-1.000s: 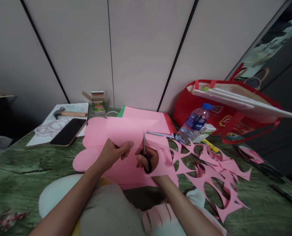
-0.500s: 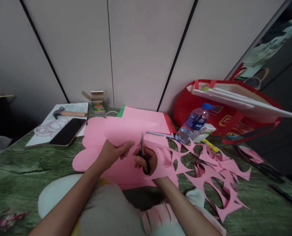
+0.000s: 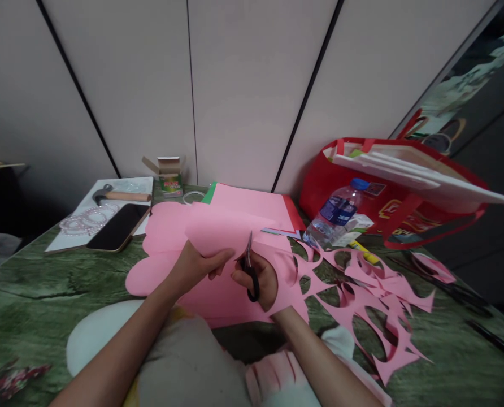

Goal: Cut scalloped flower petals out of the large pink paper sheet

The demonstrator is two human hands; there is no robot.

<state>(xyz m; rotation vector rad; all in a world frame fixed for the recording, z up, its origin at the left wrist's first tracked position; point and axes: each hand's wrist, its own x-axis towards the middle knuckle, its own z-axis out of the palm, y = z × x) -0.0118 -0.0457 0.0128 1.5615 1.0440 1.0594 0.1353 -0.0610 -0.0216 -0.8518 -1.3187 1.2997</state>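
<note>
My right hand (image 3: 264,281) grips black-handled scissors (image 3: 252,276), their blades pointing away from me at the edge of a pink paper sheet (image 3: 218,226). A cut strip of that sheet curls round the right side of this hand. On the left, my left hand (image 3: 203,263) pinches the same sheet between thumb and fingers. Underneath lie more pink papers (image 3: 154,271) with rounded, scalloped outlines. Pink paper offcuts (image 3: 374,305) with curved holes are heaped to the right of my hands.
A water bottle (image 3: 339,212) leans by a red bag (image 3: 387,192) at the back right. A yellow tube (image 3: 364,251) lies near it. At the left are a phone (image 3: 118,227), a hammer (image 3: 122,195), bead strings (image 3: 88,219) and a small opened box (image 3: 170,176).
Both hands, the held sheet and the scissors have shifted slightly to the right. The cut strip hangs a little further round my right hand.
</note>
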